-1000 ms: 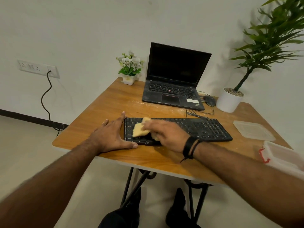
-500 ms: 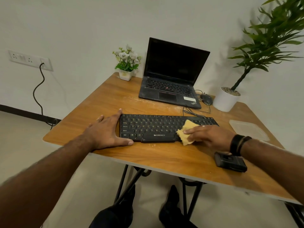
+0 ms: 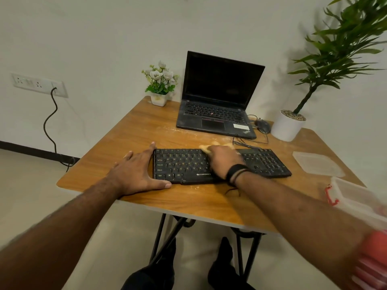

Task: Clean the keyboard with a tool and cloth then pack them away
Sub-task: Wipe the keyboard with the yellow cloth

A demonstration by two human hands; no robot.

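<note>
Head view, keyboard (image 3: 188,164): near-centre on the table (image 3: 134,130); stiff, light, liable to slide.
Left hand (image 3: 136,174): flat, fingers straight, bracing its left end.
Right hand (image 3: 224,162): presses the cloth (image 3: 206,147) at the far edge; grasp unclear.
Cloth: soft, bunches easily.

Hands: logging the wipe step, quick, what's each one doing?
Left hand: open, flat, bracing the keyboard.
Right hand: presses the yellow cloth onto the keys; grip unclear.

Wooden table top (image 3: 134,130) on black metal legs, dusted with pale crumbs. Resting directly on it: flat black keyboard (image 3: 184,166), open black laptop (image 3: 215,114), black mouse (image 3: 262,125), small white flower pot (image 3: 158,99), round white planter (image 3: 288,127), clear plastic lid (image 3: 318,163), clear plastic box with red clasp (image 3: 351,195).
</note>
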